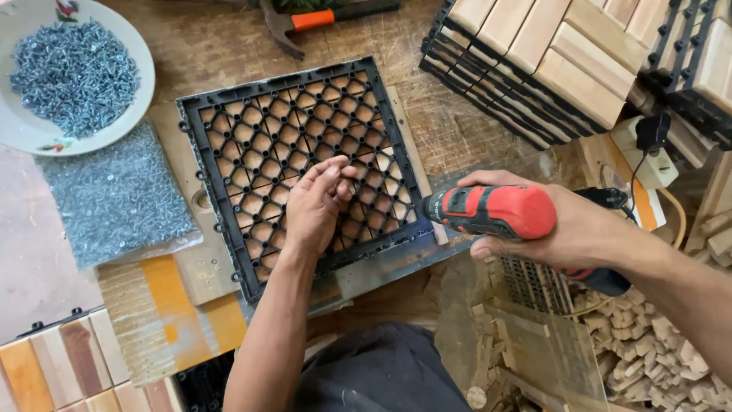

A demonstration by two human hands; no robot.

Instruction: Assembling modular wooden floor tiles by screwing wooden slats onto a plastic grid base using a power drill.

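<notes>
The dark-clothed lap (381, 374) sits closest, at the bottom edge, and both bare forearms run up from it to the bench.

The right hand (564, 229) is wrapped firmly around a red and black cordless screwdriver (492, 210), fingers clenched on the body, its nose pointing left toward the tile. The left hand (316, 206) hovers over the black plastic grid (293, 164) with fingertips pinched together; it seems to pinch something small, perhaps a screw, but I cannot tell for sure.

The risks, as I judge them: the driver's tip lies close to the left fingers, so a slip off a screw head could jab them. The tile lies loose on the wooden jig board (198, 267), and a push at an angle might skate it sideways. A small screw could also drop into the lattice and lodge there.

The grid itself lies face-down at the middle of the bench, a square black honeycomb frame with pale wood slats showing through its openings and small tabs along its edges.

Around it: a white plate of silvery screws (72, 76), a clear bag of more screws (114, 194), a hammer with an orange grip (309, 21), and finished stacked tiles (534, 61).
</notes>
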